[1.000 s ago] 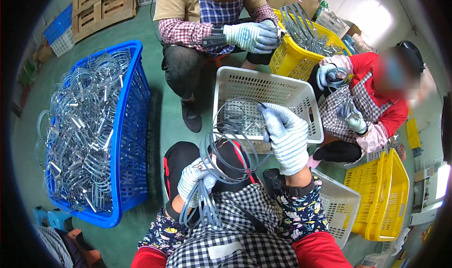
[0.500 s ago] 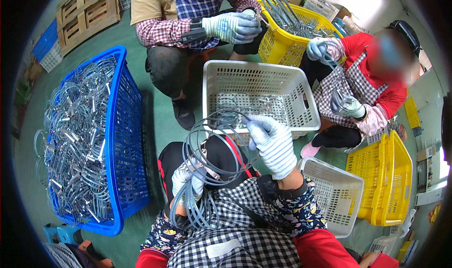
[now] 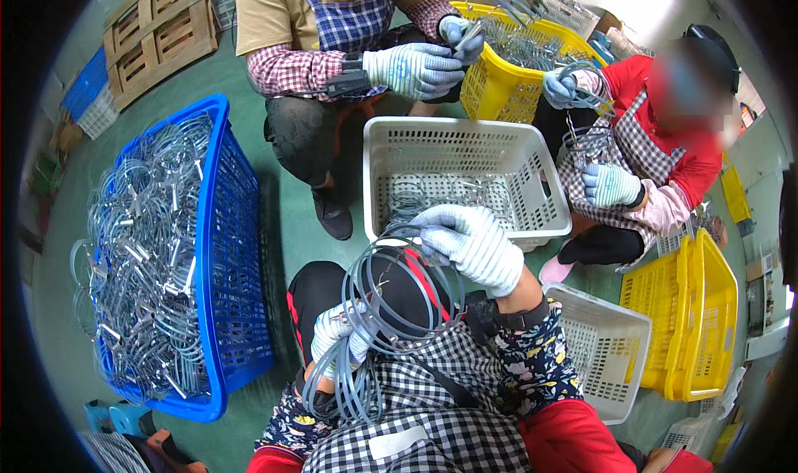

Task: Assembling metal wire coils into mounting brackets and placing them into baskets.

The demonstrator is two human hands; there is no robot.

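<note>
My gloved left hand [image 3: 337,336] is closed round a bunch of grey cable loops [image 3: 359,286] above my lap. Lengths of the same cable hang below that hand, against my black-and-white checked apron [image 3: 416,406]. At the upper side of the loops, my gloved right hand [image 3: 475,247] is closed with its fingers bent over the cable; its fingertips are partly hidden. A small metal fitting shows inside the loops. Just beyond my hands stands a white perforated crate [image 3: 549,215] with some cable loops and metal pieces at its bottom.
A blue basket [image 3: 241,265] heaped with cable loops stands at left. Two co-workers sit opposite, handling cables, beside a yellow basket [image 3: 507,99] of cables. Another white crate [image 3: 611,390] and stacked yellow baskets [image 3: 677,323] are at right. A wooden pallet [image 3: 158,32] leans at far left.
My right hand has shifted left and turned over the top of the loops. The co-worker in red now holds up cable loops; the other co-worker's hands have come together round a piece.
</note>
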